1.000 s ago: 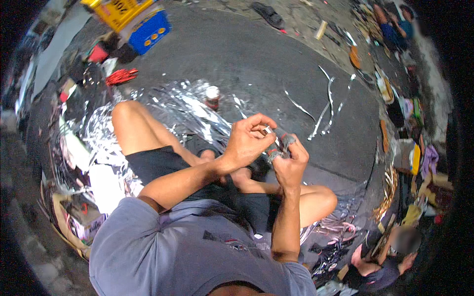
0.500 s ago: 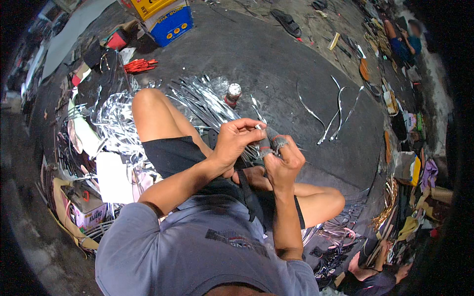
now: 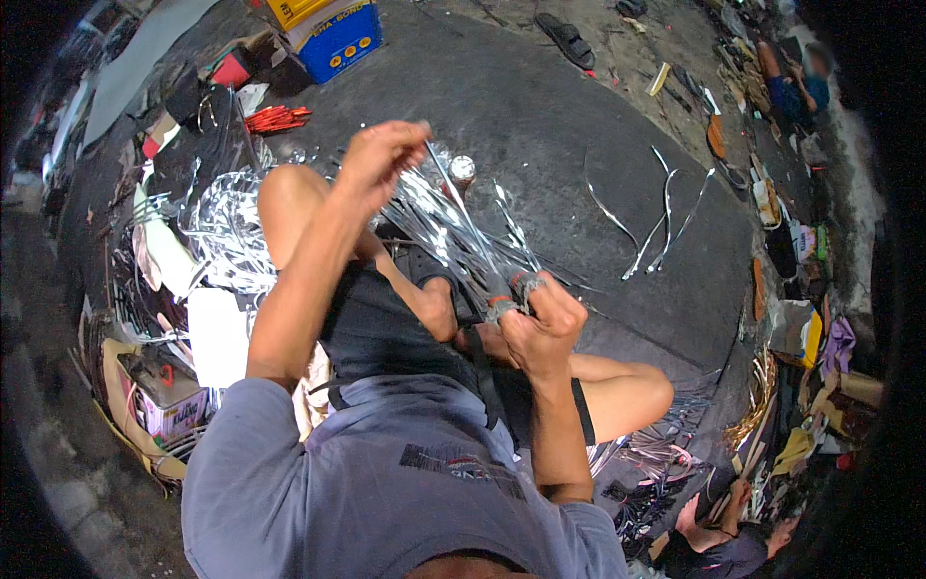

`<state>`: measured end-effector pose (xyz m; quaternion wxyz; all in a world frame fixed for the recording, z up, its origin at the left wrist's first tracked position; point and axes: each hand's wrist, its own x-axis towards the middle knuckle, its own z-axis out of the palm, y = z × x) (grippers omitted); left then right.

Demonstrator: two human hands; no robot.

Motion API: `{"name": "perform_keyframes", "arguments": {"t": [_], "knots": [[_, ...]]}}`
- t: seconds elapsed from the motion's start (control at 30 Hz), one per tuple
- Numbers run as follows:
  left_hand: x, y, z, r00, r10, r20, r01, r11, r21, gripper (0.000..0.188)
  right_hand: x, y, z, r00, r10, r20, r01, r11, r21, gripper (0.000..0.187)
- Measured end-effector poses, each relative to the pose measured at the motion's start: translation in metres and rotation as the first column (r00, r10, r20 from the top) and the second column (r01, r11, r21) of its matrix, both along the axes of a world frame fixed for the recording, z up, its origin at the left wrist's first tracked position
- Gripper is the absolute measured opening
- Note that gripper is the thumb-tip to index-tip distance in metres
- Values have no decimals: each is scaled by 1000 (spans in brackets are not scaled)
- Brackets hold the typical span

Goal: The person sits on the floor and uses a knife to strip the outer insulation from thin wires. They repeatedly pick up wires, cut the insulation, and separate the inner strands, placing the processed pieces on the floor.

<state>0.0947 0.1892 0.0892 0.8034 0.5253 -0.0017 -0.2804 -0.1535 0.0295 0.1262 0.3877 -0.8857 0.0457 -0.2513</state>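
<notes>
My left hand (image 3: pixel 384 159) is raised beyond my bent left knee, fingers pinched on one end of a shiny silver strip (image 3: pixel 453 198). The strip runs taut down to my right hand (image 3: pixel 545 323), which is closed around it above my crossed legs. Grey wraps with red bands (image 3: pixel 500 307) cover some right-hand fingers. Beneath the stretched strip lies a loose bundle of silver strips (image 3: pixel 424 224) on the dark floor mat. Just past it stands a small jar with a whitish top (image 3: pixel 462 171), partly behind the strip.
Separate silver strips (image 3: pixel 666 207) lie to the right. A tangled silver heap (image 3: pixel 227 232) and a white sheet (image 3: pixel 218 333) are at my left. Farther off are red strips (image 3: pixel 277 119), a blue-and-yellow carton (image 3: pixel 338 43) and a sandal (image 3: pixel 566 41). Other people sit at far right and lower right.
My left hand has swung up and away to the left from beside the right hand, drawing the silver strip out long. My right hand has shifted slightly left and nearer.
</notes>
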Motion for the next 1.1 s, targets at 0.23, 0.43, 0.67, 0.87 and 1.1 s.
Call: {"name": "perform_keyframes", "arguments": {"t": [0.23, 0.43, 0.67, 0.87, 1.1], "knots": [[127, 11, -97, 962, -128, -240, 217, 893, 394, 16, -60, -1, -25, 981, -79, -177, 102, 987, 123, 11], [162, 15, -204, 948, -78, -308, 259, 751, 608, 27, -120, -14, -41, 923, -155, -352, 202, 974, 101, 22], [157, 30, -272, 991, -122, -62, 79, 136, 988, 29, -157, -67, -26, 852, -85, -516, 202, 963, 176, 21], [138, 13, -222, 976, -218, 1, -46, -202, 978, 54, -98, -253, -109, 783, -284, -553, 175, 954, -242, 29], [104, -46, -119, 823, -331, 462, -430, 169, 887, 50, -12, -390, -253, 436, -443, -783, 265, 895, -359, 48]]}}
